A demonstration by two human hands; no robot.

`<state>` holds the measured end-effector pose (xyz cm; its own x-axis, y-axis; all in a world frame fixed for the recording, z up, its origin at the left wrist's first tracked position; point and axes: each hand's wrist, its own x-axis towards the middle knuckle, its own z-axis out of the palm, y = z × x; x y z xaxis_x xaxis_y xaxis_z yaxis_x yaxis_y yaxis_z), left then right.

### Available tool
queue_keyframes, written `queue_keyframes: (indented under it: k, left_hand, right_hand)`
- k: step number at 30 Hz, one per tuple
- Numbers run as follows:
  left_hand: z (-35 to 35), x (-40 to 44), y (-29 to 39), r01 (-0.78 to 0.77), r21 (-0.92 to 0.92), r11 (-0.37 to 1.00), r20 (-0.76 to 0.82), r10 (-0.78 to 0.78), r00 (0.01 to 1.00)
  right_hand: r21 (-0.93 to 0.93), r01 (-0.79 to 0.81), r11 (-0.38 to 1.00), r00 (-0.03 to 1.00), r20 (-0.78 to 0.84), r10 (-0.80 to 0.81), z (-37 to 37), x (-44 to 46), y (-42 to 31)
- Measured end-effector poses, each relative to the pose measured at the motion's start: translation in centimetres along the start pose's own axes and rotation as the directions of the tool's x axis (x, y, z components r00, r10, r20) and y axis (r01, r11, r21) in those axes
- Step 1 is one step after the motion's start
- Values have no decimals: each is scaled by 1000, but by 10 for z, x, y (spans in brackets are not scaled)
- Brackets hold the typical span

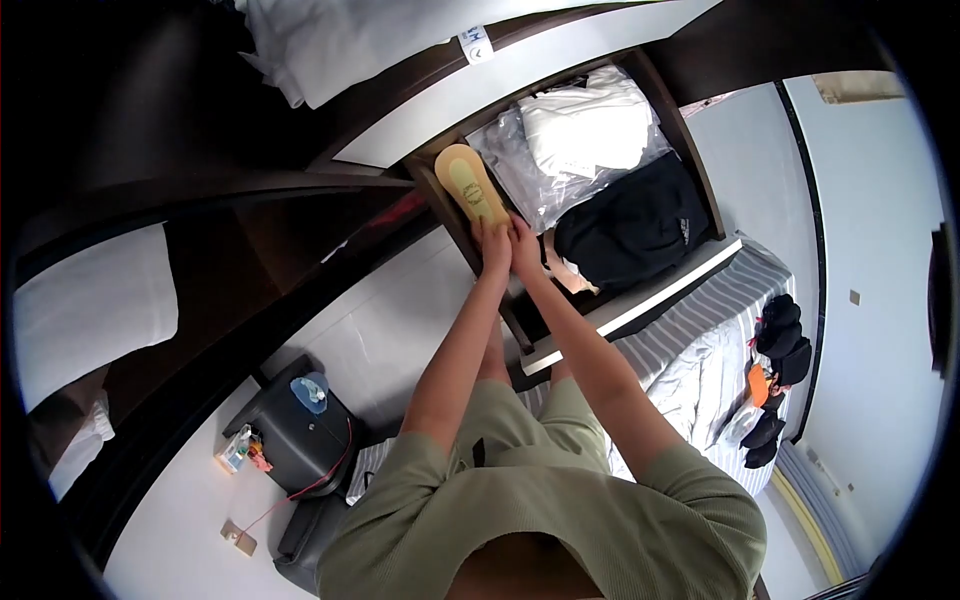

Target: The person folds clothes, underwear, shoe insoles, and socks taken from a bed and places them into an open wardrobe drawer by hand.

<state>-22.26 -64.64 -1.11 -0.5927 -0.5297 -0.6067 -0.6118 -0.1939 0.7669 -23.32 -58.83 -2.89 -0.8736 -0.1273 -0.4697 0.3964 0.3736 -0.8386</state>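
Observation:
A tan-yellow shoe insole (468,182) with a dark printed mark lies lengthwise at the left side of an open drawer (690,150). My left hand (492,245) is closed on its near end, thumb on top. Right beside it, my right hand (525,247) is also closed at the insole's near end, on the right edge; its fingertips are partly hidden. To the right in the drawer are a folded white garment (590,120), clear plastic wrapping (535,195) and a folded black garment (635,225). A beige item (568,272) lies close to my right hand.
White cloth (330,40) lies on a surface above the drawer. Behind me stand a bed with striped bedding (690,335) and several black items (785,330). At the lower left are a dark grey case (300,430) and a wall socket with a red cable (238,537).

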Motion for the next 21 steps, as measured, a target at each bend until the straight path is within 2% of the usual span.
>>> queue_keyframes:
  k: [1, 3, 4, 5, 6, 8, 9, 11, 13, 15, 18, 21]
  left_hand:
    - [3, 9, -12, -23, 64, 998, -10, 24, 1000]
    - [4, 17, -20, 34, -17, 999, 49, -33, 998]
    - [2, 18, -16, 77, -73, 994, 90, -71, 993]
    - [1, 17, -13, 131, -135, 982, 138, -112, 984]
    - [-2, 15, -5, 189, -193, 963, 185, -153, 971]
    - [-8, 8, 13, 289, -277, 917, 274, -213, 938]
    - [-10, 5, 19, 316, -300, 900, 301, -225, 927]
    - [-8, 6, 21, 310, -308, 900, 307, -214, 927]
    - [-3, 21, -7, 202, -246, 948, 229, -145, 963]
    - [4, 35, -30, 66, -153, 986, 118, -48, 992]
    - [8, 30, -35, -60, -7, 998, -21, 60, 998]
    - [9, 5, -11, -253, 182, 950, -148, 281, 948]
  right_hand:
    - [-48, 63, 997, 996, -53, -66, 6, -3, 7]
    - [-154, 180, 972, 968, -150, -203, 18, -9, 10]
    - [173, 79, 982, 987, -154, -52, 20, -9, 6]
    - [481, -30, 876, 990, -109, 94, 21, -8, 1]
    - [733, -133, 667, 976, -21, 217, 20, -8, -5]
    - [398, 17, 917, 997, -71, 12, 21, -7, 16]
    - [201, 105, 974, 993, -64, -94, 22, -6, 28]
    - [231, 183, 956, 983, -63, -173, 27, 0, 43]
    - [90, 262, 961, 965, -28, -261, 22, 1, 42]
    - [-215, 338, 916, 941, 64, -332, 9, -7, 28]
    - [-100, 286, 953, 956, 103, -276, 0, -11, 13]
    - [-20, 288, 957, 957, 28, -288, 0, -18, 14]
